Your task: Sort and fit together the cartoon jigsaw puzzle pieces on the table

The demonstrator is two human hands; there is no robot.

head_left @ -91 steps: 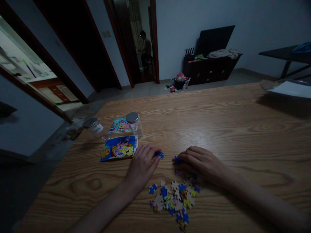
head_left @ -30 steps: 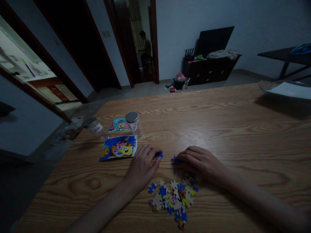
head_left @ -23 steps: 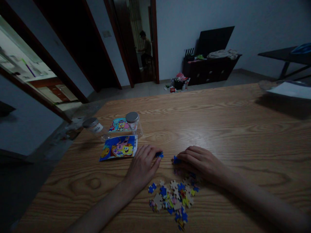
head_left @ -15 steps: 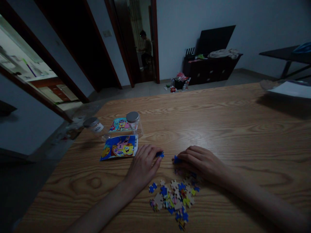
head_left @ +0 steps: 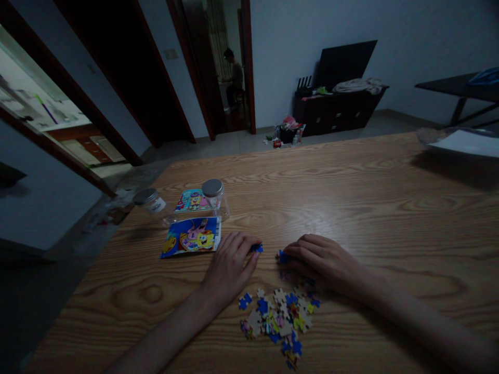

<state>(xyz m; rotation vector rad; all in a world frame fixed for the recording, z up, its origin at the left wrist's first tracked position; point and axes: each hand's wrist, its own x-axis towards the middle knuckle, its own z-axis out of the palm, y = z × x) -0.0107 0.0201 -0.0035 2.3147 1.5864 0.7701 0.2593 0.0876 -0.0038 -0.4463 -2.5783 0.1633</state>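
My left hand [head_left: 229, 265] rests palm down on the wooden table [head_left: 351, 208], its fingertips pinched on a small blue puzzle piece [head_left: 257, 248]. My right hand [head_left: 323, 262] lies curled beside it, fingertips closed on another blue puzzle piece [head_left: 282, 256]. The two pieces are a short gap apart. A heap of loose colourful puzzle pieces [head_left: 278, 319] lies just in front of me, between my forearms.
A cartoon picture card [head_left: 191, 237] lies left of my left hand, a second card [head_left: 191, 200] behind it. Two clear jars with metal lids [head_left: 212, 193] [head_left: 148, 201] lie near the table's left edge. White paper [head_left: 465, 143] sits far right. A person sits in a far doorway [head_left: 234, 78].
Nothing has visibly moved; both hands stay in place on their pieces, with only slight camera sway.
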